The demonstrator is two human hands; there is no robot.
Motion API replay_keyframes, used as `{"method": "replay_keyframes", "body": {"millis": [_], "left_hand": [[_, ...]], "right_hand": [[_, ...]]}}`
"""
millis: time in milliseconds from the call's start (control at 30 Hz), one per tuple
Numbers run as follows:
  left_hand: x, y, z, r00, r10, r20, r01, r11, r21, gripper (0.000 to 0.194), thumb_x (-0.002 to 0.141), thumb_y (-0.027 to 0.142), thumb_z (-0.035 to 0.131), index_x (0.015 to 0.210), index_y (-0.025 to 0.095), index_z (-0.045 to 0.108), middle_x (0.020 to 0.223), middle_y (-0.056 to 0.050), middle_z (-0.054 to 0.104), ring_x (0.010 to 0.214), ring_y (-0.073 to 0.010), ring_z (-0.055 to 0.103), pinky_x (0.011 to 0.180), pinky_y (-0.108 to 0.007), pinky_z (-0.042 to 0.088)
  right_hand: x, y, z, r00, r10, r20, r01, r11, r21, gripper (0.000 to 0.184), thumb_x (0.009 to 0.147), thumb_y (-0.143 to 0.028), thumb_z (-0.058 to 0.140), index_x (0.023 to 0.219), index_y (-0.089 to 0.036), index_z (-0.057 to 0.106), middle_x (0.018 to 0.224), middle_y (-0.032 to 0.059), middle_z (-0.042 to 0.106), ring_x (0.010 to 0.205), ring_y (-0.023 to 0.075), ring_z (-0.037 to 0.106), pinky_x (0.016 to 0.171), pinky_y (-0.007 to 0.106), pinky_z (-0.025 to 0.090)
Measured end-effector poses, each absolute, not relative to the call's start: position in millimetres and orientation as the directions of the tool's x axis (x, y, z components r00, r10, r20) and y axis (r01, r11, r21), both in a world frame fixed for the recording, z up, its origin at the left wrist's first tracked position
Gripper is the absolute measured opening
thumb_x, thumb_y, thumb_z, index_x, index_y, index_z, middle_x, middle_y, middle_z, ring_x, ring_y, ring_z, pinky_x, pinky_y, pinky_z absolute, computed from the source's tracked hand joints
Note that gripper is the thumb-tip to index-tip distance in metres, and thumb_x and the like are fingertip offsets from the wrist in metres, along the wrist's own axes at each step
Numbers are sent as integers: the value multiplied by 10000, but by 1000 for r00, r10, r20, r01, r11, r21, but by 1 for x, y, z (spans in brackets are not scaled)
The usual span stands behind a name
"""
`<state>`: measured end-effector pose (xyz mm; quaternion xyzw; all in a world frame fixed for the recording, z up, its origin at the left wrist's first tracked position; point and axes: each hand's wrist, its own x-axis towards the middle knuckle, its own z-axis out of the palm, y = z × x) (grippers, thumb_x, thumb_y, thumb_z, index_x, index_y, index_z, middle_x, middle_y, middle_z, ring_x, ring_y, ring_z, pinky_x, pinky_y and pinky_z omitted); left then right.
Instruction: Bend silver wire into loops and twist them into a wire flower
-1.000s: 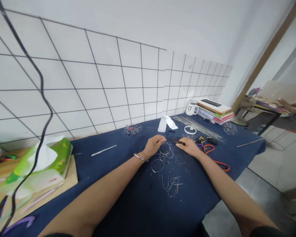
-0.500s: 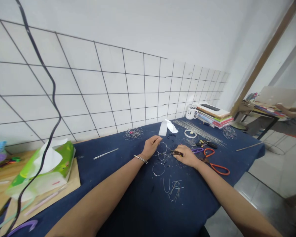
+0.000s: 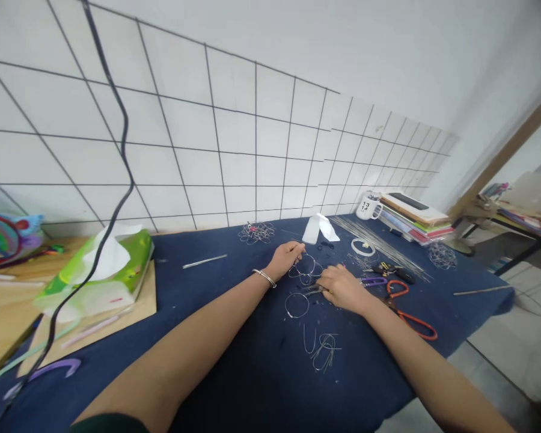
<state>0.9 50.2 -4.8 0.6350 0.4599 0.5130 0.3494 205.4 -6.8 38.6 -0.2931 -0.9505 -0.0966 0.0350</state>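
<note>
My left hand (image 3: 287, 257), with a thin bangle at the wrist, pinches a cluster of joined wire rings (image 3: 305, 271) that lies on the dark blue cloth (image 3: 234, 337). My right hand (image 3: 341, 286) is closed round small pliers (image 3: 314, 289) whose tip points left toward the rings. A single wire ring (image 3: 297, 304) lies just in front of both hands. Bent wire pieces (image 3: 322, 349) lie nearer to me.
Orange-handled scissors (image 3: 408, 307) and purple-handled cutters (image 3: 373, 280) lie right of my right hand. Straight wires (image 3: 379, 243), a tape roll (image 3: 363, 246), a white mug (image 3: 368, 206) and stacked books (image 3: 415, 216) sit at the back right. A green tissue pack (image 3: 103, 270) lies left.
The view has swung a little to the left. My right hand has moved left with the pliers, closer to the rings. My left hand keeps its pinch on the rings.
</note>
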Motion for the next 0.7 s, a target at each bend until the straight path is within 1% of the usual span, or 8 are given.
{"method": "replay_keyframes", "body": {"millis": [67,167,233,400,533,700], "left_hand": [[1,50,-5,44,938,343,214,-344,914,387,804,461,401,748,136,604,620,-15,579,535,-100,507,539,-212,408],[0,51,-5,16,941,339,199,-335,921,398,808,462,396,758,127,605,621,-20,577,539,-101,509,539,-215,409],[0,52,-6,19,944,329,185,-326,927,406,808,471,395,765,126,606,625,-22,577,539,-101,510,534,-214,408],[-1,55,-10,46,950,308,154,-312,938,420,807,491,397,780,127,604,641,-27,582,542,-100,513,525,-213,406],[-1,56,-11,73,942,329,145,-336,931,421,811,495,396,779,129,600,638,-24,577,553,-99,517,539,-212,408],[1,55,-10,62,946,317,164,-323,932,429,807,502,398,778,126,603,635,-22,576,547,-96,511,540,-211,406]], "right_hand": [[199,-7,45,-854,514,84,518,820,243,104,787,-199,500,802,-175,600,784,61,562,809,183,436,719,326,247],[192,-9,51,-878,475,65,466,814,348,194,846,-175,418,737,-169,578,734,68,551,780,181,425,702,332,239],[189,-10,51,-885,461,64,449,808,380,222,864,-172,391,733,-168,571,717,68,542,770,182,418,690,333,236],[193,-8,44,-880,466,93,466,806,365,163,845,-166,422,767,-167,565,749,71,534,782,190,406,681,338,231],[198,-9,41,-870,480,114,488,801,347,166,842,-153,413,766,-162,560,764,75,531,785,192,399,684,343,230],[201,-12,42,-867,486,113,494,804,331,148,833,-166,421,784,-161,560,777,73,536,802,195,403,690,339,233]]}}
